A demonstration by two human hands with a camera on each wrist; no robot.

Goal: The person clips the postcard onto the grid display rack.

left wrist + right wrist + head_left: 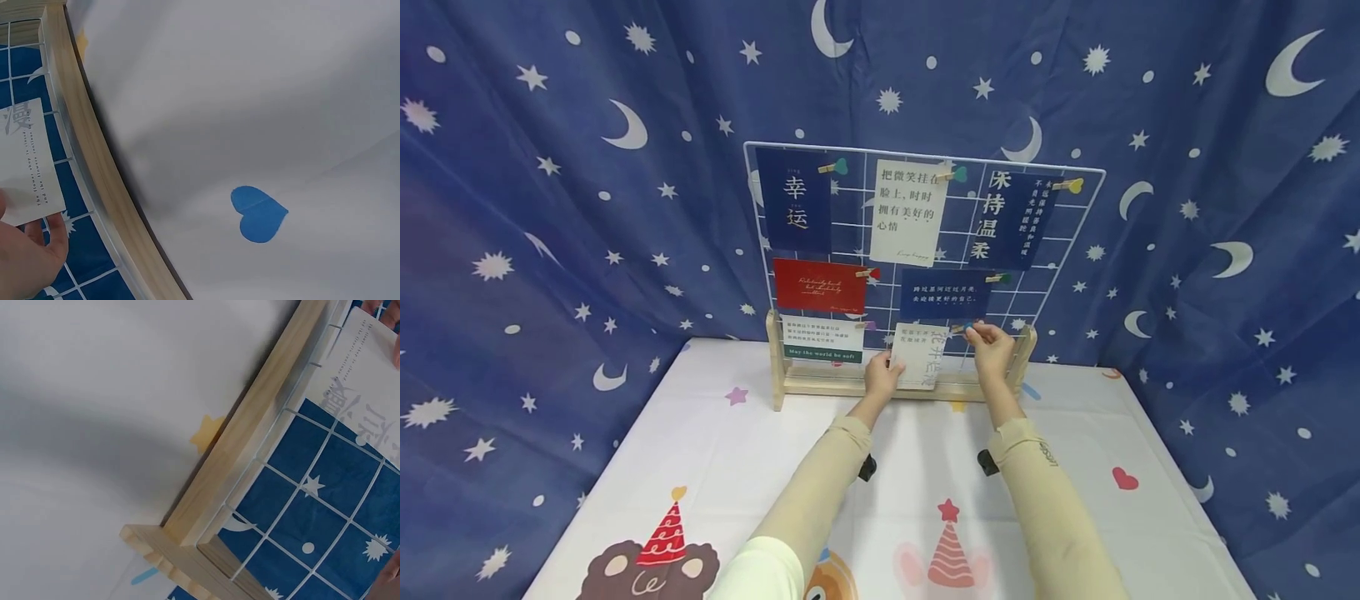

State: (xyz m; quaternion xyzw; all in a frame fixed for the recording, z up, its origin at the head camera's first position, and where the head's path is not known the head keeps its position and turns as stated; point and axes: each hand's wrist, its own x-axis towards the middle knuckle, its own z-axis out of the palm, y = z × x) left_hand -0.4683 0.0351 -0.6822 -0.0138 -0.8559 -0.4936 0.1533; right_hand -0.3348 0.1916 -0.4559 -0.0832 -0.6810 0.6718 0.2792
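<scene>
A white card [916, 357] with grey and dark print stands against the lower middle of a white wire grid [925, 155]. My left hand [882, 377] pinches its left edge; the left wrist view shows the thumb over the card [28, 162] and fingers behind it. At the card's upper right corner, my right hand [993, 350] pinches a small wooden clothespin [959, 329] with a blue decoration. Whether its jaws bite the card and wire cannot be told. In the right wrist view only a sliver of the right hand [389, 575] shows at the edge.
Other cards hang on the grid by heart-topped clothespins: a red card [820, 286], a blue card [943, 293], a white-and-green card [823, 337] and several above. A wooden stand [820, 386] holds the grid on the white patterned tablecloth [715, 450]. Behind hangs a starry blue curtain [850, 92].
</scene>
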